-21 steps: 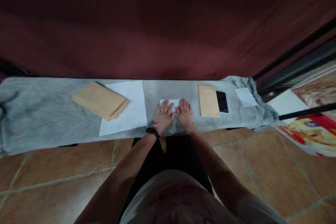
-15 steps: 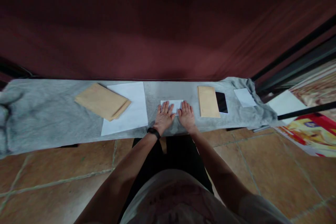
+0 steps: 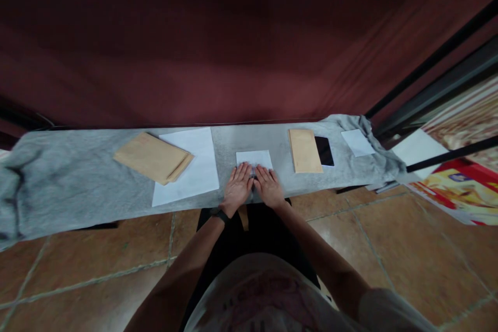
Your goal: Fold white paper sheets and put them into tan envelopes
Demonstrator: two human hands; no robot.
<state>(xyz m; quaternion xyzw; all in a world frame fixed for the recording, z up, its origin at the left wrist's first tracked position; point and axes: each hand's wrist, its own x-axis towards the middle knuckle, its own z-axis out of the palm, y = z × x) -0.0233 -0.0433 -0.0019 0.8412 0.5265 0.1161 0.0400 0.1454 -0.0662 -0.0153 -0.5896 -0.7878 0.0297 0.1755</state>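
A small white sheet of paper point(image 3: 253, 157), perhaps folded, lies on the grey cloth in front of me. My left hand point(image 3: 238, 182) rests flat on its near left part, fingers stretched forward; a dark band circles that wrist. Across the near right part lies my right hand point(image 3: 268, 185), also flat with fingers out. The two thumbs almost meet in the middle. Both palms hide the paper's near edge.
On the left, several brown envelopes point(image 3: 150, 158) overlap large white sheets point(image 3: 198, 166). To the right lie more brown envelopes point(image 3: 306, 151), a dark phone point(image 3: 324, 151) and a white paper point(image 3: 358, 142). The grey cloth point(image 3: 70, 181) covers a narrow bench before a dark red surface point(image 3: 233, 88).
Both hands have slid toward me and closer together, from the sides of the small paper to its near edge. More of its far part shows. The view has shifted slightly.
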